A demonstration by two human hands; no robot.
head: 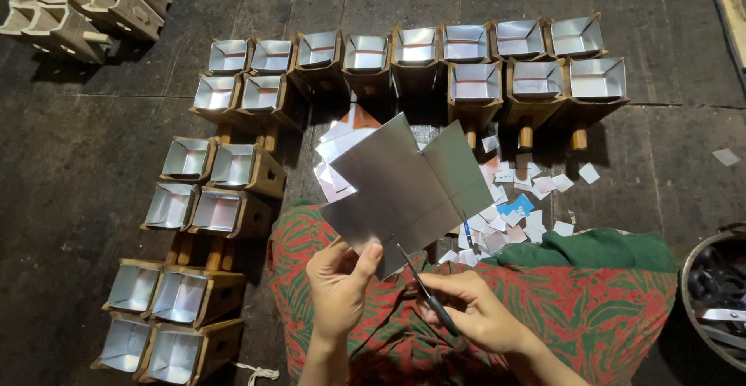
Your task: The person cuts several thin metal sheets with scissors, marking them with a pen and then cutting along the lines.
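At the far left, on the dark floor (78, 184), wooden boxes (214, 207) lined with silver stand in pairs, running from the lower left corner up the side and then along the top in two rows. Another cluster of unlined wooden pieces (85, 1) sits in the upper left corner.

Nearer the middle, the left hand (338, 285) pinches the lower edge of a silver sheet (404, 188), thumb on top and fingers (371, 258) closed underneath it. The sheet is cut to a cross shape with creased fold lines, and it is held up tilted above the lap, which is covered in red and green patterned cloth (590, 308). Behind the sheet lies a stack (334, 161) of more cut sheets, white side showing on some.

Just right of the left hand, the right hand (478, 312) grips scissors (423, 289) by their dark handles, fingers wrapped tight through them. The blades point up and left, and their tips meet the sheet's bottom edge; whether they are biting into it or only touching, I can't quite tell from here.

Further right, small square offcuts (536, 199) are scattered on the floor, white, silver and one or two blue. A green cloth (598, 250) lies over the right knee. At the right edge sits a round metal bowl (688, 277) with dark things inside.
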